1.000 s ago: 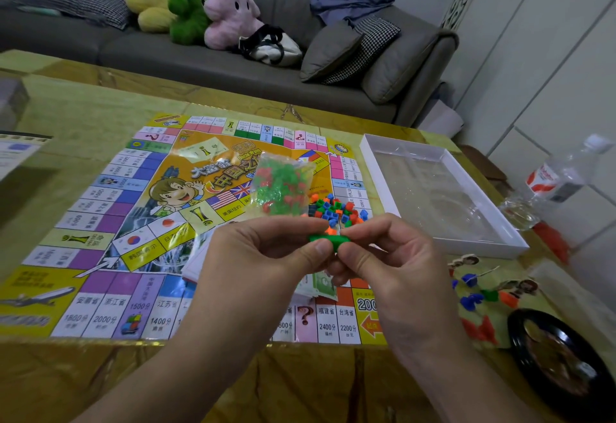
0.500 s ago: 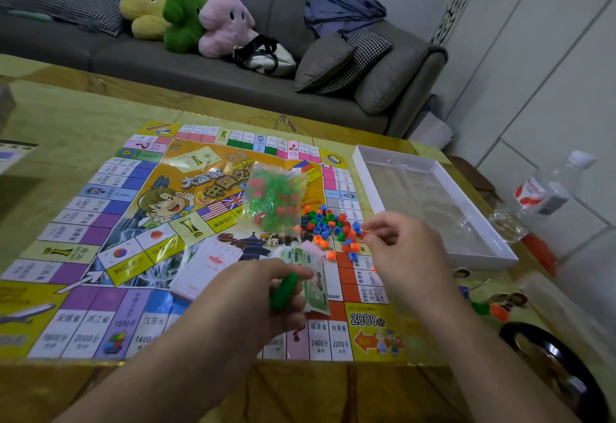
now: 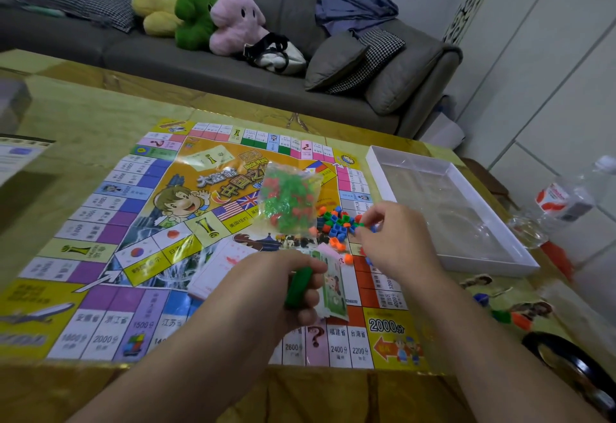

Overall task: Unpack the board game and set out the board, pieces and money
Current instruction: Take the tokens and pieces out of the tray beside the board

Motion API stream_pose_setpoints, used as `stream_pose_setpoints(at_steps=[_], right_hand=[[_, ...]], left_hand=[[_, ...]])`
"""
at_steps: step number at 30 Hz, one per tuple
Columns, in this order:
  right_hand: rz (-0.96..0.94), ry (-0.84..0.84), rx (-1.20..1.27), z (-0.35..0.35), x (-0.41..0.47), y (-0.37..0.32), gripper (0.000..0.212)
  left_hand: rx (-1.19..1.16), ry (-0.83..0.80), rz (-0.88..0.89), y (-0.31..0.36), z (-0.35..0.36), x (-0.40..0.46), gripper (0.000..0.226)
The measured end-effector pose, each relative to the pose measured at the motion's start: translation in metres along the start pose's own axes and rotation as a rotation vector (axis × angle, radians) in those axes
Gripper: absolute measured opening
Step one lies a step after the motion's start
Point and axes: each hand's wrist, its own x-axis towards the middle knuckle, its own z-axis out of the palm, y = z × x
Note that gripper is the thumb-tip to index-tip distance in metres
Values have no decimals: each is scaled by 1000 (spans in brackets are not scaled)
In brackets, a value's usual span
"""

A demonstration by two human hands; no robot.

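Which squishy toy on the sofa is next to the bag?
The pink plush toy, the rightmost of the three. The black-and-white bag lies against its right side. The green plush toy sits in the middle and the yellow plush toy farthest left.

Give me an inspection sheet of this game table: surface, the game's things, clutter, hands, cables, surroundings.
Surface: glossy yellow table, board spread flat on it.
Job's things: sealed bag of red and green pieces and loose coloured cubes on the board; cards and money near the left hand; empty white box tray beside the board.
Clutter: plastic bottle, black dish, character pawns at the right.
Hands: left hand grips a green stack; right hand pinches at the cubes.
Cables: nothing seen.
Surroundings: grey sofa with three plush toys.
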Motion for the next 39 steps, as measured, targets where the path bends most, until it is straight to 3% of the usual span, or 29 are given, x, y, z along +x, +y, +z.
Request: stream_pose_setpoints(at_steps=[4, 6, 10, 13, 23, 30, 39], right_hand=[[-123, -195, 501, -41, -44, -28, 15], [-181, -293, 621, -52, -67, -36, 15], [-220, -311, 666, -50, -85, -34, 16], [-243, -267, 708, -47, -88, -30, 17], [-301, -192, 886, -45, -84, -20, 14], [-345, -196, 883, -40, -81, -19, 13], [-353, -214, 822, -36, -87, -21, 17]], left_hand=[[39, -4, 23, 4, 1, 6, 30], [70, -5, 79, 2, -3, 7, 31], [193, -96, 307, -11, -17, 0, 17], [209, -113, 359, -12, -19, -2, 11], [160, -207, 398, -9, -15, -6, 12], [219, -227, 389, -4, -19, -5, 15], [131, -221, 296, -8, -22, -4, 13]])
